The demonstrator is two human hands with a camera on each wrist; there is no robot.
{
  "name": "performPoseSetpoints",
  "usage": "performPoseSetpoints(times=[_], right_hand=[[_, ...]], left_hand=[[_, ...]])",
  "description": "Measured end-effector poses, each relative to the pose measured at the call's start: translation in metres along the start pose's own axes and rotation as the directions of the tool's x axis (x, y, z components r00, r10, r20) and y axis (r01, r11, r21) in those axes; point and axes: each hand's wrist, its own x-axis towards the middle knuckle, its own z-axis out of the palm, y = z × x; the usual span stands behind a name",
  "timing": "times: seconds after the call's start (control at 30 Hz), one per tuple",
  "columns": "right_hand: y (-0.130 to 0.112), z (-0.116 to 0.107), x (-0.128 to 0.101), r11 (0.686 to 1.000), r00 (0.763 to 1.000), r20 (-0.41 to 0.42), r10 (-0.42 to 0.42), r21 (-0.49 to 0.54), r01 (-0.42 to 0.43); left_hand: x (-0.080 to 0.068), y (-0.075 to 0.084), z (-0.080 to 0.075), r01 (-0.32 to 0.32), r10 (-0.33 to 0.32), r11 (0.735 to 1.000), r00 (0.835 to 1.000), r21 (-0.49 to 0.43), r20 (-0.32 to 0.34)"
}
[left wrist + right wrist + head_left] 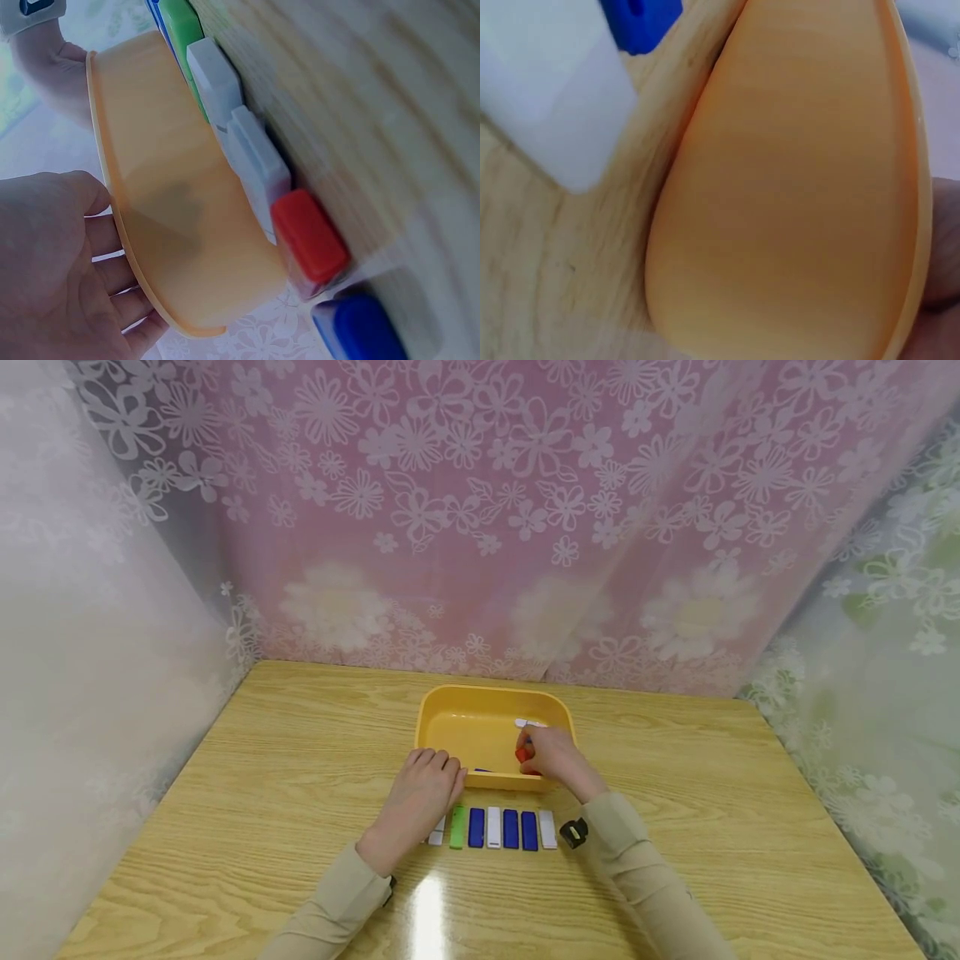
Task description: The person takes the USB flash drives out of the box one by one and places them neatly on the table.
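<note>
A yellow plastic bin [480,782] stands on the table. My left hand [420,789] grips its near rim at the left corner, the fingers reaching over the edge; the left wrist view shows the palm [52,255] outside the wall. Inside the bin at the right, my right hand [551,753] pinches a small red plastic block [522,753]; the fingertips partly cover it. A white piece [525,723] and a blue piece [483,770] lie in the bin. In the right wrist view the bin wall [780,187] hides most of that hand.
Before the bin runs a row of flat rectangular blocks: green [457,827], blue [476,827], white [493,827] and others. The row's left end, with a red block [309,236] and a blue block [360,330], sits under my left hand. Floral curtains [480,527] border the table.
</note>
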Motion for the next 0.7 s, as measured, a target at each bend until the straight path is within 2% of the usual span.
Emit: performPoseSetpoints(times=[0.13,0.23,0.47,0.7], right_hand=[[0.003,0.002,0.001,0.998,1.000,-0.011,-0.015,0.066,0.015],[0.005,0.005,0.002,0.990,0.998,-0.055,-0.011,0.136,0.019],[0.006,0.000,-0.005,0.943,0.976,-0.218,0.025,0.329,0.050],[0.008,-0.013,-0.022,0.908,0.953,-0.303,-0.010,0.396,0.135]], left_hand=[[0.000,0.000,-0.001,0.000,0.000,1.000,1.000,-0.011,0.005],[0.000,0.000,-0.001,0.002,-0.002,1.000,1.000,-0.013,0.010],[0.000,0.000,-0.001,-0.001,0.001,1.000,1.000,-0.013,0.012],[0.000,-0.001,-0.001,-0.005,0.005,1.000,1.000,-0.013,-0.004]])
